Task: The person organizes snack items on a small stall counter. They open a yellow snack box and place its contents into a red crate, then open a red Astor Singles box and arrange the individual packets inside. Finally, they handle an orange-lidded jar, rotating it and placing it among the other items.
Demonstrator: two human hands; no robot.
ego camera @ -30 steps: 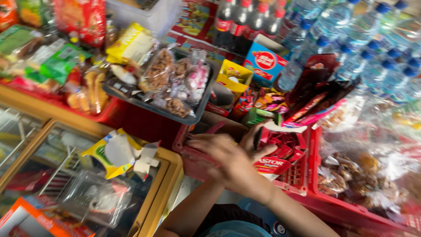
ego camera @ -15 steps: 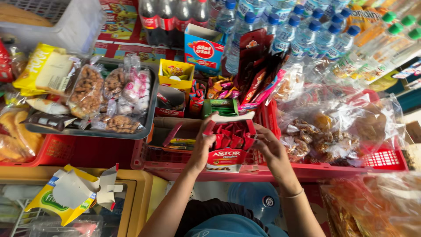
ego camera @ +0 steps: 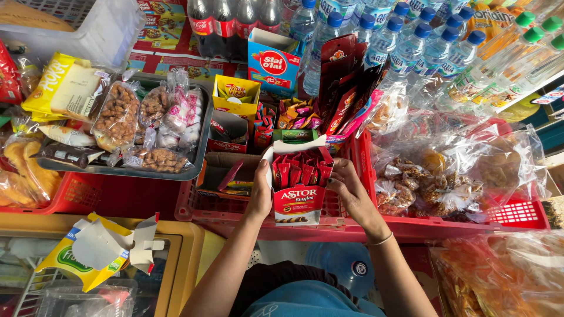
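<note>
head | red-white snack box (ego camera: 298, 186), top open, sachets upright | left grip (ego camera: 260, 191), right grip (ego camera: 348, 189) clasp its sides

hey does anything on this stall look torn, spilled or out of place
One thing: a torn-open yellow and green cardboard box lies flattened and askew on the yellow display case, lower left. The red snack box between both hands looks intact.
</note>
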